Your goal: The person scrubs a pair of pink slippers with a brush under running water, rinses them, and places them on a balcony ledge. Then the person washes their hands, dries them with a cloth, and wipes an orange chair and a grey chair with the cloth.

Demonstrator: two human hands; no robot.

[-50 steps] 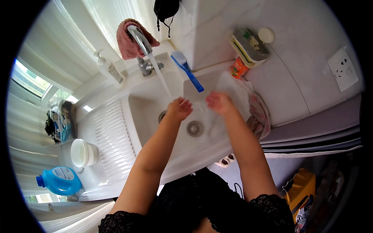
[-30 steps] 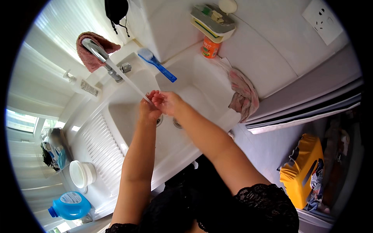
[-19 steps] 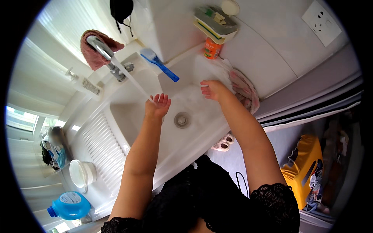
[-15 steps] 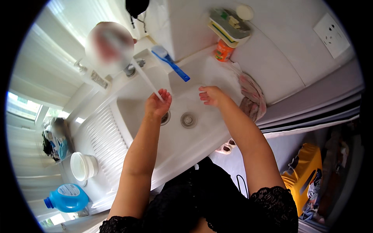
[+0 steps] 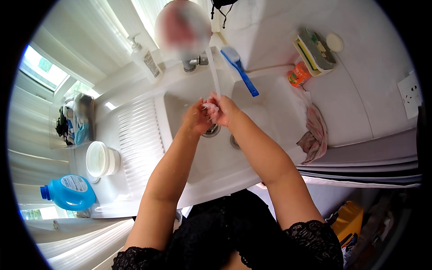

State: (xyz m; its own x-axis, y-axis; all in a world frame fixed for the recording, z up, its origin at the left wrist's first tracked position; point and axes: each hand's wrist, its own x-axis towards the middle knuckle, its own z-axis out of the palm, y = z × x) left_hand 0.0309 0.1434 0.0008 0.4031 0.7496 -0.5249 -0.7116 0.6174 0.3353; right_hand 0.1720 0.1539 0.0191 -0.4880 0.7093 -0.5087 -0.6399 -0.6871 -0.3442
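Observation:
My left hand [image 5: 197,118] and my right hand [image 5: 221,110] are together over the left basin of a white sink [image 5: 184,101]. Both are cupped, their fingers loosely curled and touching. A stream of water [image 5: 214,72] from the metal faucet [image 5: 196,63] falls onto them. Between the fingers is a white patch [image 5: 210,106] that looks like splashing water or foam; I cannot tell which. Just under my hands shows a drain [image 5: 211,131].
A blue brush [image 5: 243,74] lies across the sink's back edge. Around the sink are a pump bottle [image 5: 147,63], a ribbed washboard [image 5: 141,144], a white tub [image 5: 102,159], a blue jug [image 5: 72,192], an orange can [image 5: 299,75], a sponge holder [image 5: 316,51] and a damp cloth [image 5: 312,135].
My right hand has moved left and joined my left hand under the stream; they were apart before. The view has shifted, so the sink's surroundings sit further right.

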